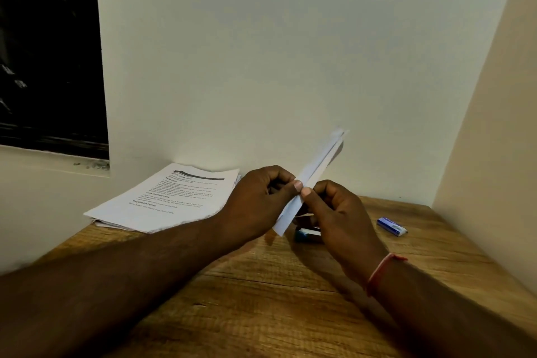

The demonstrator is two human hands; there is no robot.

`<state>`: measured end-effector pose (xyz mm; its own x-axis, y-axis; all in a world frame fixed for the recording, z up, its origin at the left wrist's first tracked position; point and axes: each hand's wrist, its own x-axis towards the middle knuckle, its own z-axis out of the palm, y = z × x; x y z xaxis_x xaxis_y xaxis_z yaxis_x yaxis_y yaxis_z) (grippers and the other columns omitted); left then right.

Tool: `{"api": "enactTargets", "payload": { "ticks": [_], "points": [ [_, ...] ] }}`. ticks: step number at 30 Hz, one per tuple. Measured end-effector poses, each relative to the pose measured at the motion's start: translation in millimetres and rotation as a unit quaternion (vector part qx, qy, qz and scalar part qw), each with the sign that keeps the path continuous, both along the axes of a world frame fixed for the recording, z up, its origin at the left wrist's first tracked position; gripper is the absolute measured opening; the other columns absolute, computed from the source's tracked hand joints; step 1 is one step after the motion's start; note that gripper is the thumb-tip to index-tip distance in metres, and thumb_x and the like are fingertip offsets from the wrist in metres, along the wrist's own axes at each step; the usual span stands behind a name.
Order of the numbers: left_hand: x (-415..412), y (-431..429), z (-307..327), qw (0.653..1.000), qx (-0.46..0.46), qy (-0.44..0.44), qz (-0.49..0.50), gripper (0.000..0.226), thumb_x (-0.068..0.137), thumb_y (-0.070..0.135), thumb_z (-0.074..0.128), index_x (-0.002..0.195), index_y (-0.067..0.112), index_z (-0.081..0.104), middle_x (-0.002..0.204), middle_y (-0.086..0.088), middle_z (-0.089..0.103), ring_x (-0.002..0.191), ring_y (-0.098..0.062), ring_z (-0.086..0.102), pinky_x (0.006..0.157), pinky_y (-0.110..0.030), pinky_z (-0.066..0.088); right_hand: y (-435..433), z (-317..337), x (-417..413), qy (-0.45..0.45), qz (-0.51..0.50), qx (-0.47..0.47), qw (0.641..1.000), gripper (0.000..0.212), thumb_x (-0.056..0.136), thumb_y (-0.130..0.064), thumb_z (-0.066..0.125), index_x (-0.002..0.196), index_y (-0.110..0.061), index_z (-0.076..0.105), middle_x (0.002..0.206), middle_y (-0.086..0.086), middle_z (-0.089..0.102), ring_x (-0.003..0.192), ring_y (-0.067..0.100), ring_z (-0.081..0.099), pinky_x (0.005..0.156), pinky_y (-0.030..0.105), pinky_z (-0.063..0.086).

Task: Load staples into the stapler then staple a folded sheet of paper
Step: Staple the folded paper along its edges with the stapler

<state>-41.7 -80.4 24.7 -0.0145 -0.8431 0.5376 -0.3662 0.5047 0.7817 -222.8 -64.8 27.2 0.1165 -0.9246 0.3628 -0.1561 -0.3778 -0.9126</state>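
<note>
A folded white sheet of paper is held up above the wooden table, slanting from lower left to upper right. My left hand pinches it from the left and my right hand from the right, thumbs almost touching on the fold. Under my right hand lies a small dark blue stapler, partly hidden by the fingers. A blue and white staple box lies on the table to the right.
A stack of printed pages rests at the back left of the wooden table, against the white wall. Another wall closes the right side. A dark window is at the upper left.
</note>
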Motion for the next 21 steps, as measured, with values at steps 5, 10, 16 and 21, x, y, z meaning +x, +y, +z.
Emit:
{"api": "enactTargets", "payload": {
  "ticks": [5, 10, 16, 21],
  "points": [
    [0.3, -0.5, 2.2, 0.998, 0.031, 0.05, -0.017, 0.018, 0.107, 0.038, 0.075, 0.104, 0.023, 0.084, 0.1, 0.0, 0.085, 0.102, -0.025, 0.081, 0.098, -0.052, 0.066, -1.7, 1.3, -0.7, -0.019, -0.017, -0.001, 1.0, 0.024, 0.112, -0.024, 0.062, 0.1, -0.005, 0.07, 0.09, 0.002, 0.083, 0.083, 0.02, 0.084, 0.074, 0.033, 0.069],
    [1.2, -1.3, 1.0, 0.997, 0.05, 0.063, -0.017, 0.018, 0.106, 0.039, 0.076, 0.105, 0.024, 0.085, 0.102, 0.001, 0.086, 0.104, -0.024, 0.081, 0.101, -0.054, 0.065, -3.3, 0.7, 0.3, -0.022, -0.016, 0.016, 0.999, 0.023, 0.111, -0.025, 0.064, 0.101, -0.006, 0.072, 0.091, 0.004, 0.084, 0.084, 0.021, 0.084, 0.074, 0.033, 0.069],
    [2.9, -2.5, 0.2, 0.998, 0.04, 0.047, -0.013, 0.018, 0.105, 0.04, 0.076, 0.106, 0.024, 0.084, 0.101, 0.003, 0.085, 0.101, -0.019, 0.081, 0.095, -0.041, 0.065, -1.1, 0.5, 1.2, -0.007, -0.003, 0.037, 0.999, 0.025, 0.111, -0.028, 0.064, 0.102, -0.007, 0.074, 0.093, 0.004, 0.084, 0.084, 0.02, 0.084, 0.076, 0.036, 0.07],
    [1.0, -2.1, 1.0, 0.999, 0.027, 0.017, -0.006, 0.015, 0.106, 0.039, 0.076, 0.099, 0.028, 0.082, 0.096, 0.004, 0.084, 0.094, -0.013, 0.079, 0.077, -0.021, 0.056, -0.4, 3.4, 0.3, -0.059, 0.002, 0.061, 0.996, 0.023, 0.11, -0.022, 0.067, 0.105, 0.0, 0.073, 0.094, 0.01, 0.085, 0.089, 0.03, 0.084, 0.083, 0.047, 0.071]
  ]
}}
